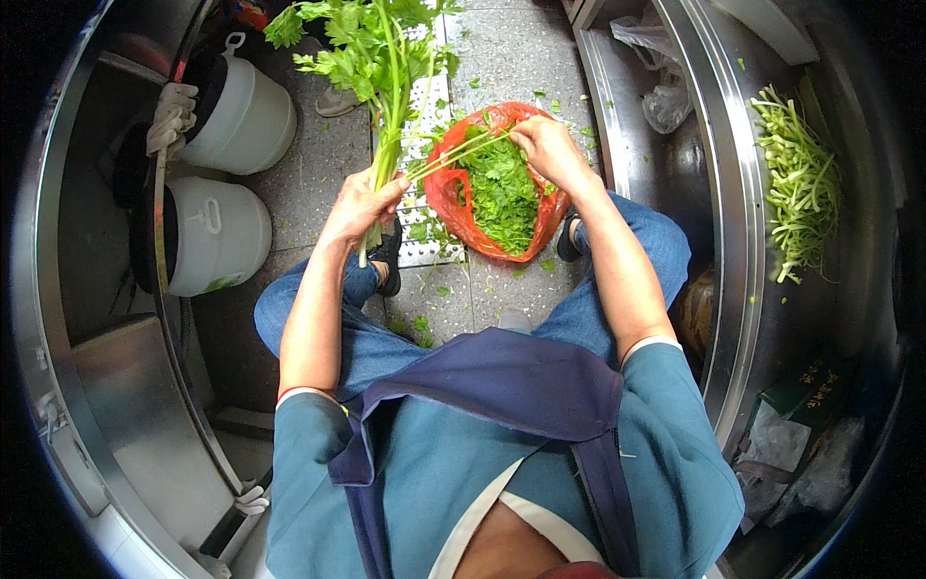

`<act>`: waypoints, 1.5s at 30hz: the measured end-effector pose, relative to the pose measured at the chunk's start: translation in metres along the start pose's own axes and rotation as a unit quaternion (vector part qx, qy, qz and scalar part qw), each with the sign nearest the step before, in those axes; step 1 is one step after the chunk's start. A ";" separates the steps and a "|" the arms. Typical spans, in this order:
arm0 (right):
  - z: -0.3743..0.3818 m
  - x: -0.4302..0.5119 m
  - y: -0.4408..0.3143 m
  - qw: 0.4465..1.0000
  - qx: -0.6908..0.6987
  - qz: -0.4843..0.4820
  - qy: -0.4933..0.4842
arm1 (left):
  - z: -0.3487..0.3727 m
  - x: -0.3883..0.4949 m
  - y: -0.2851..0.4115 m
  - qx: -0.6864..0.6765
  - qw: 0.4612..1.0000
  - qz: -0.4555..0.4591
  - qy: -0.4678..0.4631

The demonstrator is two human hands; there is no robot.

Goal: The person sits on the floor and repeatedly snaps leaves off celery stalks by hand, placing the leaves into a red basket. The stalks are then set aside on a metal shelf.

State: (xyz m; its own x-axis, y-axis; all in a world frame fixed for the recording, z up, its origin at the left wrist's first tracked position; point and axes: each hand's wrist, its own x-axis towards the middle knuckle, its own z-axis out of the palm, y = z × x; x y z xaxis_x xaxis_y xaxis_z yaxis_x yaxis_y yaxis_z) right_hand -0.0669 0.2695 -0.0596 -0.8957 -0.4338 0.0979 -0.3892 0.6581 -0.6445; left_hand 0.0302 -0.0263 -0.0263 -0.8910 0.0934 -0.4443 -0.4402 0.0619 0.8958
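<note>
A bunch of leafy celery (394,94) is gripped near its stem ends by my left hand (362,206), its leaves pointing away from me. Thin green stalks (459,154) stretch from that hand across to my right hand (550,148), whose thumb and fingers pinch their far end. Under the right hand a red plastic bag (452,210) sits with its mouth wide, on the floor between my feet. Torn celery leaves (503,195) fill it. The palm side of both hands is mostly hidden.
Two white plastic buckets (221,235) stand at left behind a metal rail. On the steel counter (781,318) at right lies a pile of cut stalks (796,184). A clear plastic bag (665,101) rests on the lower shelf. Leaf scraps litter the tiled floor (499,289) and perforated metal plate (427,253).
</note>
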 end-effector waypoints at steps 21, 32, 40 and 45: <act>0.047 0.007 -0.010 0.536 0.806 0.249 -0.041 | 0.004 -0.002 -0.003 -0.140 0.989 -0.036 -0.010; 0.025 0.014 0.003 0.496 0.813 0.274 0.136 | -0.001 -0.007 -0.005 -0.173 0.981 -0.083 -0.028; 0.001 -0.004 0.000 0.978 -0.113 0.172 0.030 | -0.003 -0.010 -0.009 -0.210 0.972 -0.097 -0.041; -0.016 0.001 -0.006 0.986 -0.093 0.113 0.078 | -0.001 -0.011 -0.009 -0.210 0.969 -0.115 -0.069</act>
State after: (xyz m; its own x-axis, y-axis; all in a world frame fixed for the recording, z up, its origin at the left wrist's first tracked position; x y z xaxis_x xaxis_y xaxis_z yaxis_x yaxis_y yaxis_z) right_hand -0.0683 0.2748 -0.0437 -0.9805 -0.1732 0.0931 -0.1963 0.8343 -0.5152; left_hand 0.0435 -0.0287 -0.0296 -0.7536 0.2579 -0.6047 -0.6573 -0.3101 0.6869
